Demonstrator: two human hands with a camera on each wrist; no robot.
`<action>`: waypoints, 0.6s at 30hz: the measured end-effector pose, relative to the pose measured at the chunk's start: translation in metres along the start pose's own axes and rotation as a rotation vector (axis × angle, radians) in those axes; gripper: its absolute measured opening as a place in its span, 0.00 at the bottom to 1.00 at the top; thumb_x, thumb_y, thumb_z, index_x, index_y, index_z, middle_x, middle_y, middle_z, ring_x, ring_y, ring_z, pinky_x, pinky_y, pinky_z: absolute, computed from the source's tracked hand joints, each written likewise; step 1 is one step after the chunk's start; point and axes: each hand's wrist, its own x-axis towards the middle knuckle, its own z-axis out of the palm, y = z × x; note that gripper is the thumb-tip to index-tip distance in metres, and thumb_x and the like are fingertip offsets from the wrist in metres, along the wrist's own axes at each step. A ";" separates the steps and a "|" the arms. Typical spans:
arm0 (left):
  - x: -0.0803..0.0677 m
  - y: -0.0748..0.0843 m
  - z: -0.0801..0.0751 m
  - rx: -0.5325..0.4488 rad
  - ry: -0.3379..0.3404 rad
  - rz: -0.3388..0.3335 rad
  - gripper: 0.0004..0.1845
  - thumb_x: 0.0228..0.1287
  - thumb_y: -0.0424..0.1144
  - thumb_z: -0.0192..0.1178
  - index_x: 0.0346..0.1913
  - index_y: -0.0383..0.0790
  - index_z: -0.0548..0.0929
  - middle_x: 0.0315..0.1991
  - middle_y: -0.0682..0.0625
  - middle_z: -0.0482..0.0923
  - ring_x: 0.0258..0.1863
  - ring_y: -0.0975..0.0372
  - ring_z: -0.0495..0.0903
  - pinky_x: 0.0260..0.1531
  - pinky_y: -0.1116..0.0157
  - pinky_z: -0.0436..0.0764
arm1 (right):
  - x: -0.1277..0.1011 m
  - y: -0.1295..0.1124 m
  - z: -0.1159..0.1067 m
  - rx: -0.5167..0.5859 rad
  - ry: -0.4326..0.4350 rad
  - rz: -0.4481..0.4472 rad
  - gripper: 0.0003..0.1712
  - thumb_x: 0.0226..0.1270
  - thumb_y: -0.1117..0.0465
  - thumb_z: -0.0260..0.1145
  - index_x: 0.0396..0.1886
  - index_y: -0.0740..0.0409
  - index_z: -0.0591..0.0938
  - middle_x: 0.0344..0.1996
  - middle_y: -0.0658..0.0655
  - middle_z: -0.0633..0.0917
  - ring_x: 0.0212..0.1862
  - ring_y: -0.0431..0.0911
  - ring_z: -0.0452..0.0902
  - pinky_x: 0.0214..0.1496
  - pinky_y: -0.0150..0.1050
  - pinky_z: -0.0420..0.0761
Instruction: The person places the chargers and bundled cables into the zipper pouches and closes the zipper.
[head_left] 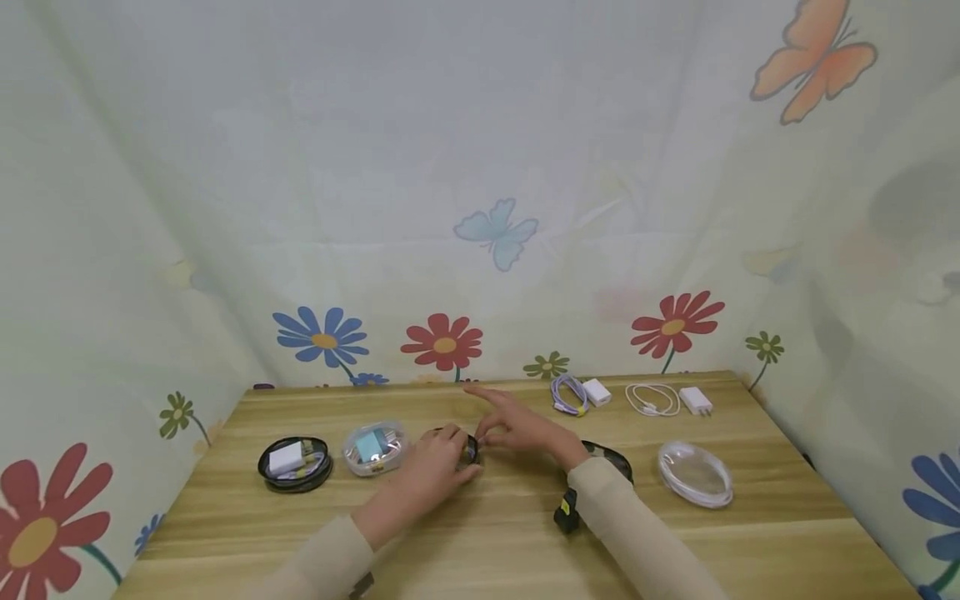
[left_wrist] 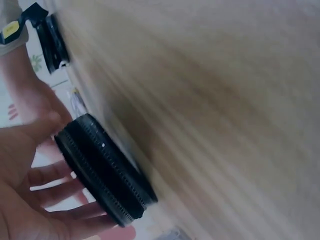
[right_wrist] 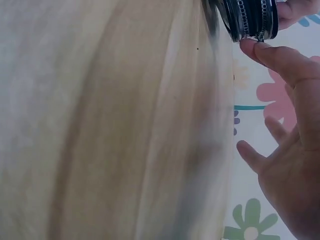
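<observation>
At the middle of the table, my left hand (head_left: 429, 463) grips a small round black zip case (head_left: 472, 451). The left wrist view shows the side of this case (left_wrist: 102, 172), with zipper teeth running along its edge and my fingers curled round it. From the other side, my right hand (head_left: 525, 427) reaches to the case rim. In the right wrist view, its thumb and index finger pinch the zipper pull (right_wrist: 260, 37), while the other fingers spread away. The zipper halves look parted where they show. The inside of the case is hidden.
Left of my hands lie an open black case (head_left: 327, 477) with a white charger and cable, and a clear case (head_left: 352, 462) with a light-blue item. Behind lie a purple cable (head_left: 558, 396), two white chargers (head_left: 597, 392) and a white cable (head_left: 651, 412). Rightward are another black case (head_left: 618, 461) and a clear case (head_left: 697, 492).
</observation>
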 end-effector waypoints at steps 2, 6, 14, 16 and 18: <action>0.001 0.003 0.002 0.005 -0.001 -0.006 0.21 0.64 0.54 0.70 0.47 0.40 0.86 0.47 0.47 0.83 0.46 0.52 0.84 0.44 0.53 0.85 | -0.001 0.001 0.000 0.000 -0.007 -0.018 0.07 0.69 0.68 0.69 0.37 0.53 0.91 0.79 0.63 0.57 0.79 0.59 0.49 0.76 0.62 0.53; 0.000 0.004 0.005 0.040 0.045 0.050 0.11 0.63 0.47 0.71 0.32 0.43 0.88 0.42 0.49 0.87 0.41 0.52 0.86 0.39 0.49 0.85 | 0.005 0.002 0.004 -0.099 0.019 -0.090 0.08 0.69 0.67 0.69 0.35 0.50 0.90 0.78 0.63 0.59 0.78 0.64 0.51 0.75 0.62 0.58; -0.008 0.009 0.011 0.136 0.123 0.148 0.09 0.62 0.43 0.71 0.28 0.43 0.88 0.39 0.49 0.88 0.47 0.45 0.87 0.42 0.40 0.84 | 0.016 0.006 0.007 -0.175 0.071 -0.053 0.07 0.71 0.61 0.68 0.34 0.48 0.90 0.79 0.58 0.59 0.77 0.59 0.54 0.75 0.58 0.60; -0.009 0.013 0.009 0.115 0.104 0.149 0.09 0.63 0.43 0.71 0.28 0.43 0.89 0.40 0.48 0.89 0.48 0.43 0.86 0.42 0.39 0.84 | 0.017 0.006 0.003 -0.157 0.064 -0.008 0.07 0.72 0.60 0.68 0.34 0.49 0.90 0.79 0.58 0.59 0.77 0.59 0.53 0.75 0.60 0.58; -0.008 0.015 0.007 0.107 0.084 0.130 0.09 0.64 0.45 0.70 0.29 0.44 0.90 0.43 0.49 0.89 0.47 0.46 0.87 0.41 0.42 0.85 | 0.019 0.003 -0.003 -0.140 0.067 0.015 0.06 0.71 0.60 0.69 0.34 0.50 0.90 0.78 0.59 0.61 0.77 0.62 0.53 0.75 0.62 0.57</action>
